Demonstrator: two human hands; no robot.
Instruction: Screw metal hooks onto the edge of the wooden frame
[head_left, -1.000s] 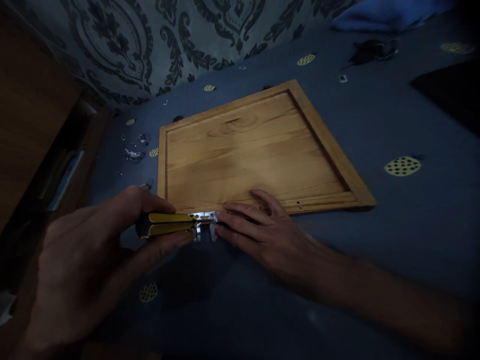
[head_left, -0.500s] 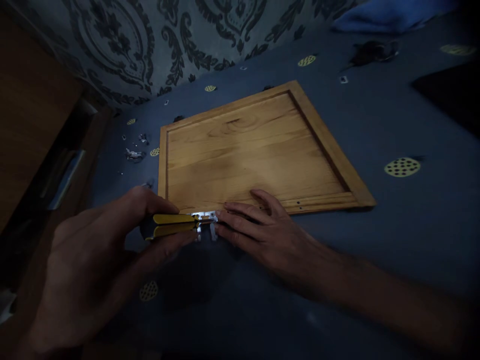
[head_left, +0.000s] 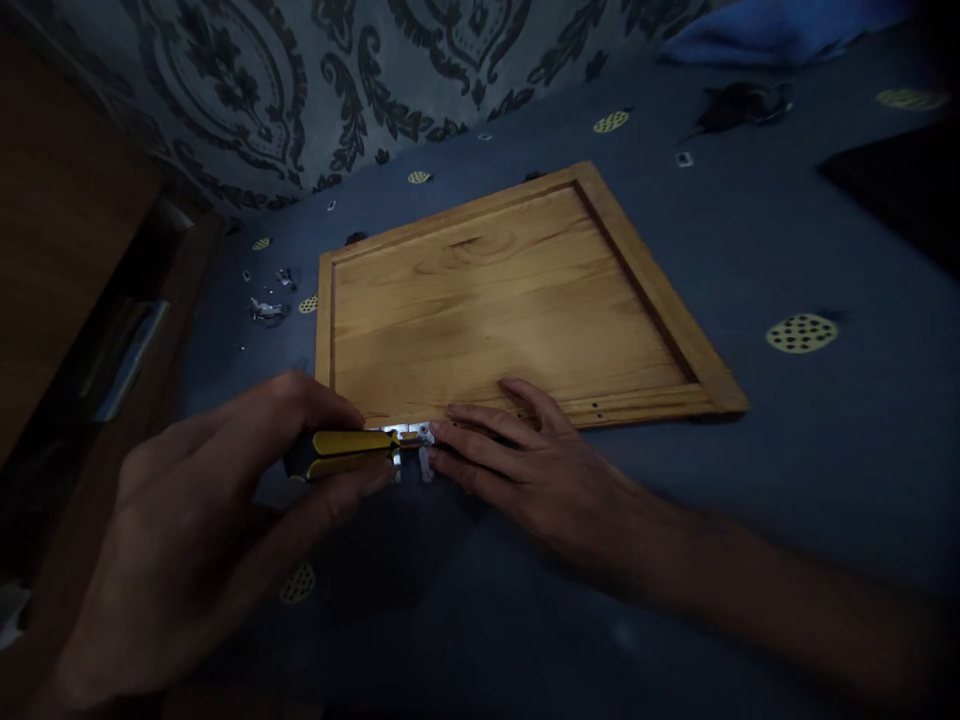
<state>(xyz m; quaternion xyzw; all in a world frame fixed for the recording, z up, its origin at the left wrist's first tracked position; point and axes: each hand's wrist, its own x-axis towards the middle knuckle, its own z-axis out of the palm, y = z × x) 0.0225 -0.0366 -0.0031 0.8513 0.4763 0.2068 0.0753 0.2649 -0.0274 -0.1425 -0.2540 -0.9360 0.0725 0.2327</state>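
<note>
A framed wooden panel [head_left: 510, 290] lies flat on a blue patterned cloth. On its near edge sits a small silver metal hinge [head_left: 415, 437]. My left hand [head_left: 202, 520] is closed round a screwdriver with a yellow and black handle [head_left: 341, 452], whose tip points right at the hinge. My right hand [head_left: 517, 465] lies on the panel's near edge with its fingers stretched flat, the fingertips touching the hinge from the right.
Small metal parts [head_left: 268, 308] lie scattered on the cloth left of the panel, more near the far edge [head_left: 684, 158]. A dark wooden cabinet [head_left: 67, 250] stands at left, a patterned wall behind. A dark object [head_left: 739, 102] and a blue bundle [head_left: 772, 30] lie far right.
My left hand with the screwdriver has crept slightly to the right, toward the hinge. The right hand and the panel have stayed put.
</note>
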